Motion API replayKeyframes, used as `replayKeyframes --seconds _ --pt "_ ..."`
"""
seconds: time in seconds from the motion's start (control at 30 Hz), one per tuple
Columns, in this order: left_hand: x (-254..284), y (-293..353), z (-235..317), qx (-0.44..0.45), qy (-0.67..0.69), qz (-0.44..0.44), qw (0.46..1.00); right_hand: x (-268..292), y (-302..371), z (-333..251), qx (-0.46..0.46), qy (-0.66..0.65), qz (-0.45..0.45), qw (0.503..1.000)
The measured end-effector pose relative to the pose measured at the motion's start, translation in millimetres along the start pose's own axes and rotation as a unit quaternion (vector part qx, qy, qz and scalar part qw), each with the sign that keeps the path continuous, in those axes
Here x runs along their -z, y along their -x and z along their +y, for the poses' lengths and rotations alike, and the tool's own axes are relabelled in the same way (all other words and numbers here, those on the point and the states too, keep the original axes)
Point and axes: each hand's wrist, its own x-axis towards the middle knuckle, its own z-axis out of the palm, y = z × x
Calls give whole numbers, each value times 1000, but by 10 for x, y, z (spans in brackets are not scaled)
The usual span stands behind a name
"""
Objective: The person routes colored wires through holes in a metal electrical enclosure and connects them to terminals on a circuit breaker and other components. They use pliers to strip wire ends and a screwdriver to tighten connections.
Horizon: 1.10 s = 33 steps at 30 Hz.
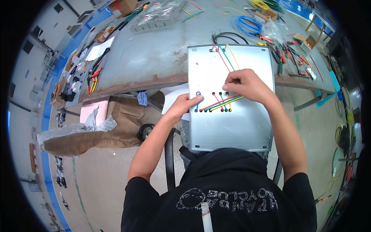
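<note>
A grey metal panel (232, 127) leans from my lap against the table edge. It has a row of holes threaded with red, green, yellow and blue wires (221, 103). My left hand (182, 106) grips the panel's left edge, thumb on its face beside the blue wire. My right hand (247, 84) rests on the panel's middle, fingertips pinched on the wires near the holes. Red, green and yellow wires (226, 58) run up to holes at the panel's top.
The grey worktable (154, 58) holds a blue wire coil (247, 25), a clear plastic tray (156, 15), loose wire pieces, pliers and screwdrivers (288, 52) and a cardboard box (123, 5). A brown cloth and white rags (96, 127) lie on the floor to the left.
</note>
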Motion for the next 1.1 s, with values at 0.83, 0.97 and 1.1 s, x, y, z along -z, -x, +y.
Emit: replayKeyframes --seconds 0.83,0.97,1.1 --pt "-162 203 187 -126 -238 67 961 -87 623 856 -29 280 226 933" --pt "-612 436 652 -425 -463 249 737 257 833 1092 44 136 389 910" --pt "-1243 -116 1121 -669 -406 33 622 458 733 1131 -61 -35 464 883"
